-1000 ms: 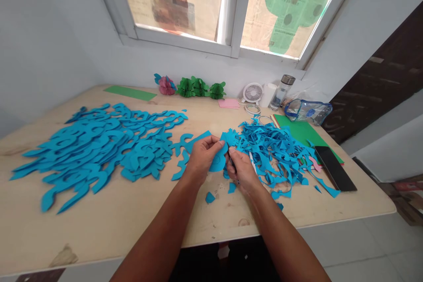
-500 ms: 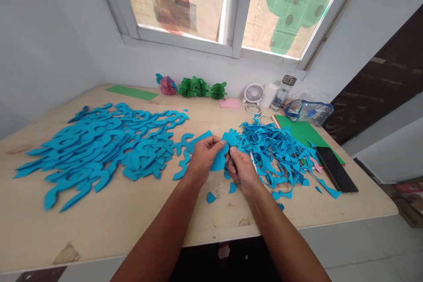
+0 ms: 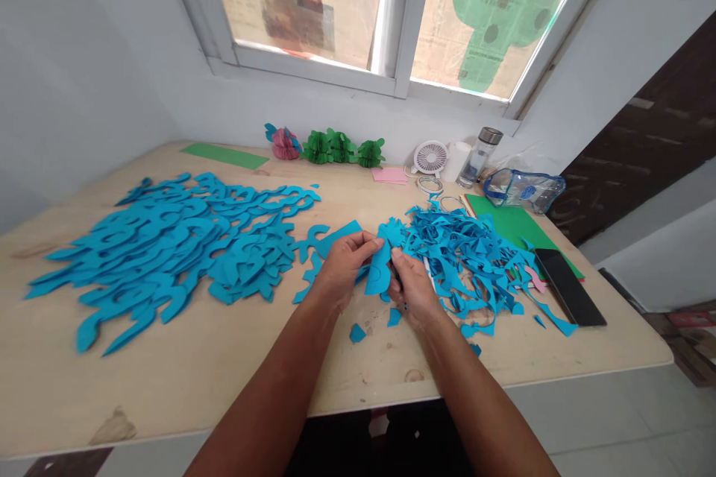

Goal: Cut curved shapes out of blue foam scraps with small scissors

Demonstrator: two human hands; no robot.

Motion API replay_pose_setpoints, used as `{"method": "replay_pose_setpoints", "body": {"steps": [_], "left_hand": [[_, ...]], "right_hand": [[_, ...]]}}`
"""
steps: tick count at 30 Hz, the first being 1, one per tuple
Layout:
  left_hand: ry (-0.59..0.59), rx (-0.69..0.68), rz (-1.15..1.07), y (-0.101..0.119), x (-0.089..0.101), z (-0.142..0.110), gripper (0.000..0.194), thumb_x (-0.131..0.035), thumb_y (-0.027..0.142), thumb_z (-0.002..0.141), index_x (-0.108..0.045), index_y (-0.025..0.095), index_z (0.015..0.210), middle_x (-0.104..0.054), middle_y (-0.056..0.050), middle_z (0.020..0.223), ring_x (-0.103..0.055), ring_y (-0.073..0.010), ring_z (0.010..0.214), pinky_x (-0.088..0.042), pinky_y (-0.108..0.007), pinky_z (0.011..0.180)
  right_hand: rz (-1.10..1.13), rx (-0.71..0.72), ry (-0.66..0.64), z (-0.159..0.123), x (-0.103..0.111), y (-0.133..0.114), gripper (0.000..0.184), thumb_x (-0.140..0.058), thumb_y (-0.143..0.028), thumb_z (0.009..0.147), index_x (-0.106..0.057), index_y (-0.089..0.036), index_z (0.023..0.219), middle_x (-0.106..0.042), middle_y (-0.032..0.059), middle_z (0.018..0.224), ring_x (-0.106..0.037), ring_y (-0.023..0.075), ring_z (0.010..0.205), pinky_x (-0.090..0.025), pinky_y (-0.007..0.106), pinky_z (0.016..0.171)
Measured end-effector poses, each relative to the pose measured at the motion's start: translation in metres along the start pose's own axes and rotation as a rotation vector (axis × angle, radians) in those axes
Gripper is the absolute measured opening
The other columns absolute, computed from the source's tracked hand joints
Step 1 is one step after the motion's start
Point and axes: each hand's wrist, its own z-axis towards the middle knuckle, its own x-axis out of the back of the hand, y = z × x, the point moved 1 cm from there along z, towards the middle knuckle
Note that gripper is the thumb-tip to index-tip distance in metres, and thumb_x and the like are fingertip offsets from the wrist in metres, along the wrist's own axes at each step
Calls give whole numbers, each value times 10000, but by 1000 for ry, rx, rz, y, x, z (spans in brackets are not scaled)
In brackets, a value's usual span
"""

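Note:
My left hand [image 3: 350, 257] pinches a piece of blue paper [image 3: 379, 272] between thumb and fingers, with curved lines marked on it. Close against the paper's right edge, my right hand [image 3: 412, 279] is closed around dark-handled scissors [image 3: 396, 282]; the fingers largely cover them. Behind the left hand lies a flat blue sheet [image 3: 344, 232], and curved blue cut-outs sit just left of it. Small blue scraps [image 3: 357, 332] lie on the table below the hands.
Layered blue cut-outs [image 3: 151, 238] cover the table's left side. A heap of blue offcuts [image 3: 459, 246] lies right of the hands, beside a black phone [image 3: 569, 286] and green sheets [image 3: 506, 220]. Along the wall stand green paper ornaments [image 3: 338, 146], a fan [image 3: 430, 157] and a bottle [image 3: 479, 156].
The blue paper in my left hand has turned, its lower part now hanging narrower and nearer my right hand. Both hands stay in nearly the same place.

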Motion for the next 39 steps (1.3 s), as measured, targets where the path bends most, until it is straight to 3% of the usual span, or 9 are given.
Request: {"method": "replay_pose_setpoints", "body": {"steps": [8, 24, 39], "left_hand": [[-73, 88, -68, -3, 1, 1, 251, -749, 359, 606, -583, 171, 598, -565, 12, 566, -512, -119, 538, -450, -260, 562], [42, -53, 89, -4, 0, 1, 243, -724, 358, 630, -589, 163, 576, -581, 22, 554, -495, -96, 509, -418, -222, 521], [4, 16, -15, -6, -2, 0, 223, -727, 333, 631, -587, 166, 585, -565, 24, 551, -498, -100, 520, -433, -232, 528]], "right_hand": [[43, -42, 19, 1, 0, 1, 507, -641, -654, 675, -423, -203, 597, -358, -103, 381, -240, 36, 311, -137, 197, 331], [50, -43, 45, 2, 2, 1, 511, -659, -648, 662, -423, -201, 586, -364, -100, 378, -243, 35, 299, -138, 193, 315], [53, -31, 84, 2, 1, 1, 520, -672, -649, 647, -433, -197, 556, -354, -99, 363, -236, 36, 298, -142, 194, 313]]}}
